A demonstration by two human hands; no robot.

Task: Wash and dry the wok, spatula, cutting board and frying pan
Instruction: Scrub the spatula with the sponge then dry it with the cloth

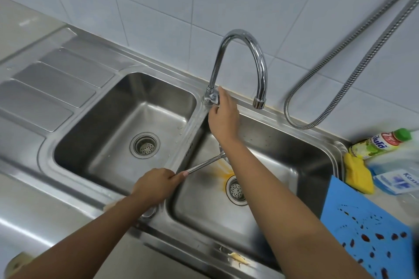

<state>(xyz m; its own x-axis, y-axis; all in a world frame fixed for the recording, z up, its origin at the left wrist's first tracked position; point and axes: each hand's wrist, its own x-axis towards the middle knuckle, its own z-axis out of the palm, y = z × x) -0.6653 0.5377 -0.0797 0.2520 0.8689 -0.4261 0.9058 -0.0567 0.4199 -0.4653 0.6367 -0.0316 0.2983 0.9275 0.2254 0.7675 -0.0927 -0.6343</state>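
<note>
My left hand (156,184) grips the metal handle of the spatula (205,164), which slants up and right over the right sink basin (283,165); my right forearm hides its blade. My right hand (223,113) reaches to the base of the chrome faucet (240,56) and holds the tap handle (213,97) there. No water shows at the spout. A blue cutting board (367,229) with dark brown food bits lies at the right edge, partly over the basin's rim. Yellow stains lie around the right drain (235,189).
The left basin (127,124) holds only its drain, with a ribbed drainboard (52,84) further left. A green-capped dish soap bottle (381,146), a yellow sponge (358,175) and a clear plastic packet (399,179) sit at the right. A metal hose (353,70) hangs on the tiled wall. Food scraps (238,258) lie on the front rim.
</note>
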